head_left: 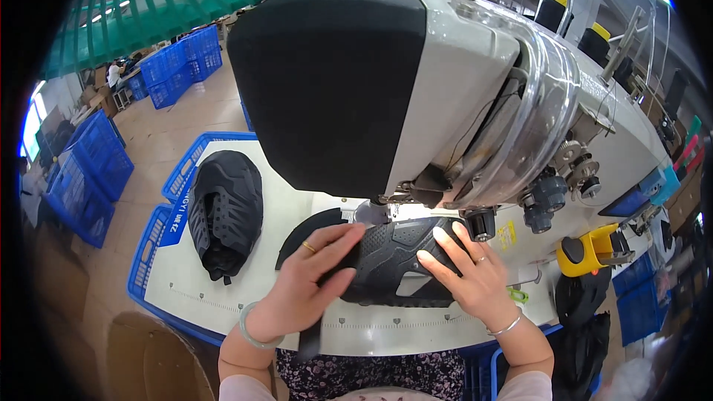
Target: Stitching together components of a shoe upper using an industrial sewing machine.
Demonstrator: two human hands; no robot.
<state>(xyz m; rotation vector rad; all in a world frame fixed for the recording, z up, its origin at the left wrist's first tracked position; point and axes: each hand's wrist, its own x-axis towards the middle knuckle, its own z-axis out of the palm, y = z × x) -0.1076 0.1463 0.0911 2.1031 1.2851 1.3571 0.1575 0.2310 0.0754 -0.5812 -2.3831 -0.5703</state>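
A black shoe upper [397, 271] with grey panels lies under the head of a sewing machine [475, 67], on the white work table [356, 338]. My left hand [316, 275] grips its left end, fingers together and thumb bent in; what lies under the fingers is partly hidden. Below that hand hangs a dark strip [310, 341]. On the upper's right part rests my right hand [471, 275], with its fingers spread over the surface. A curved black piece [308, 234] lies just beyond my left hand. Further left sits a second black shoe upper [225, 215] with lacing.
Blue plastic baskets [145, 252] border the table's left side. A yellow holder [587, 251] and black pieces [583, 301] are at the right. Tension knobs [546, 197] jut near my right hand. A cardboard box [152, 360] stands at the lower left.
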